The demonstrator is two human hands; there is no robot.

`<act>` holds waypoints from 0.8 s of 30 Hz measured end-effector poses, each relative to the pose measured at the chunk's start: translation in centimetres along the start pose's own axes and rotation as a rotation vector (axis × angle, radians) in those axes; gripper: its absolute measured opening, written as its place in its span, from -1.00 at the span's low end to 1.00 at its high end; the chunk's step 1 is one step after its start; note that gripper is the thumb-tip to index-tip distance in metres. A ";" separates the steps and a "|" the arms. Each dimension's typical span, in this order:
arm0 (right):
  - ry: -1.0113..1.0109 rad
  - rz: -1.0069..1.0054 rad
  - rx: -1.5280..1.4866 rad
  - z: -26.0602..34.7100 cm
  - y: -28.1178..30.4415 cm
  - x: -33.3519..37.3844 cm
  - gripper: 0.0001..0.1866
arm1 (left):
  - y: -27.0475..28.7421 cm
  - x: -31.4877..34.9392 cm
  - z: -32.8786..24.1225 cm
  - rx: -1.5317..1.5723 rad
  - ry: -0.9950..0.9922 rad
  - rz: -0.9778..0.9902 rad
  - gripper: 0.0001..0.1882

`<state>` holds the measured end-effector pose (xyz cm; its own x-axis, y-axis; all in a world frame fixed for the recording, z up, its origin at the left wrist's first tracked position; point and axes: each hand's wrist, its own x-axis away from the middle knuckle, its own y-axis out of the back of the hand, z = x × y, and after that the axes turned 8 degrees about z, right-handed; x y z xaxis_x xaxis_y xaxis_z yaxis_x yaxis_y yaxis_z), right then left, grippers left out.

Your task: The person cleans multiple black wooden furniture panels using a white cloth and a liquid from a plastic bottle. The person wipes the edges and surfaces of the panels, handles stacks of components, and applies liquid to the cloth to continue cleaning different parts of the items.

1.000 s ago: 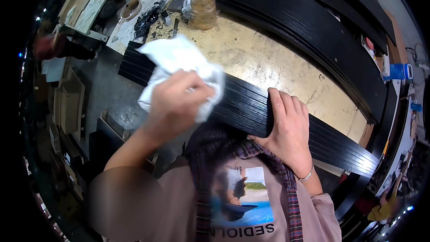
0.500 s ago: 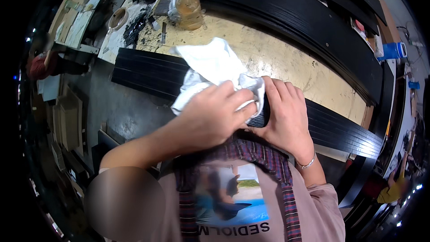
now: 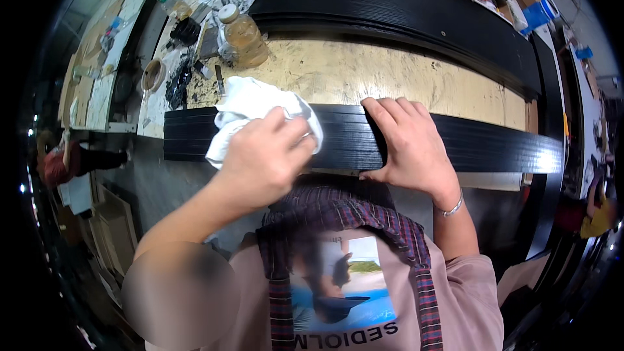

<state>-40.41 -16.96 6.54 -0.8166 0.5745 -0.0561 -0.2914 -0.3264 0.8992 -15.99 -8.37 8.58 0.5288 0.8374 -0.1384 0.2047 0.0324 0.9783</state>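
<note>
A long black board with fine grooves along it lies crosswise in front of me, at the near edge of the workbench. My left hand is closed on a crumpled white cloth and presses it against the left part of the board. Slight blur softens that hand's fingers. Further right, my right hand spans the board, its fingers over the top and far side and its thumb at the near edge. A glossy light streak shows near the board's right end.
Beyond the board is a stained, pale bench top. More black panels lie at the back. A jar of yellowish liquid, a tape roll and a black smeared heap sit back left. Another person stands far left.
My left hand has slid leftward along the board with the cloth, baring the surface between my hands. The right hand keeps its hold on the board. The whole view has turned slightly.
</note>
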 end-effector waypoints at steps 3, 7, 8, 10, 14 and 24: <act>0.040 -0.004 -0.002 0.4 -0.1 -0.7 -0.02 | -1.6 -2.8 -1.3 0.005 -0.140 -0.090 -0.65; 0.003 -0.022 0.017 0.3 -0.4 -0.1 -0.05 | 0.0 -1.6 0.9 -0.019 -0.160 0.020 -0.68; -0.041 -0.024 0.015 0.4 -0.4 0.2 -0.09 | 0.5 -0.5 1.9 -0.049 -0.130 0.050 -0.68; -0.067 -0.035 0.015 0.3 -0.5 0.4 -0.10 | 0.2 -0.3 1.9 -0.065 -0.151 0.033 -0.74; -0.027 -0.048 0.027 0.8 -0.5 -0.2 -0.11 | -1.4 -4.3 -0.1 0.011 -0.302 -0.085 -0.79; -0.059 0.007 0.049 1.5 -0.3 -0.8 -0.07 | -2.4 0.7 -0.8 0.164 -0.026 -0.183 -0.75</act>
<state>-38.96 -16.18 6.96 -0.7875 0.6159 -0.0253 -0.2596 -0.2941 0.9198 -16.81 -7.43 6.23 0.4913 0.8111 -0.3173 0.4293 0.0914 0.8985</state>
